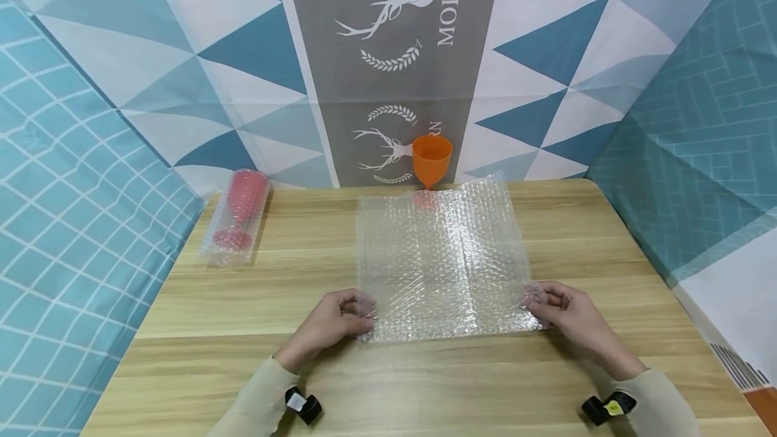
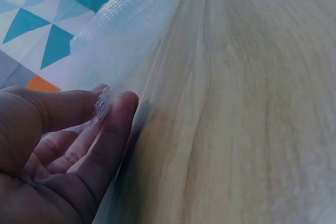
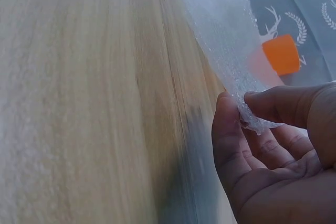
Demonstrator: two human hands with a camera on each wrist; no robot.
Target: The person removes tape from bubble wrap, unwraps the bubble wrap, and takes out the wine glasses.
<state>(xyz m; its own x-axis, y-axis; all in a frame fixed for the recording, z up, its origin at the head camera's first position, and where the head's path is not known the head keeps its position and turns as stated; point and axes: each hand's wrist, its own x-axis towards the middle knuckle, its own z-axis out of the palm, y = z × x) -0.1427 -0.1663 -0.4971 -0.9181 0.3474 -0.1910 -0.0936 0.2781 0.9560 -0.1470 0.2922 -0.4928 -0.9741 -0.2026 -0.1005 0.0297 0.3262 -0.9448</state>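
A clear sheet of bubble wrap (image 1: 443, 261) spreads between both hands in the head view. My left hand (image 1: 340, 319) pinches its near left corner; in the left wrist view the thumb and index finger (image 2: 118, 116) grip the crumpled edge. The near right corner is pinched by my right hand (image 1: 561, 309), and the right wrist view shows that edge squeezed between thumb and forefinger (image 3: 226, 124). Behind the sheet's far edge stands an orange goblet (image 1: 432, 157), its lower part showing pinkish through the plastic.
At the back left of the wooden table (image 1: 243, 369) lies a pink goblet-shaped item wrapped in bubble wrap (image 1: 239, 218). Patterned cloth walls (image 1: 388, 106) rise along the back and both sides of the table.
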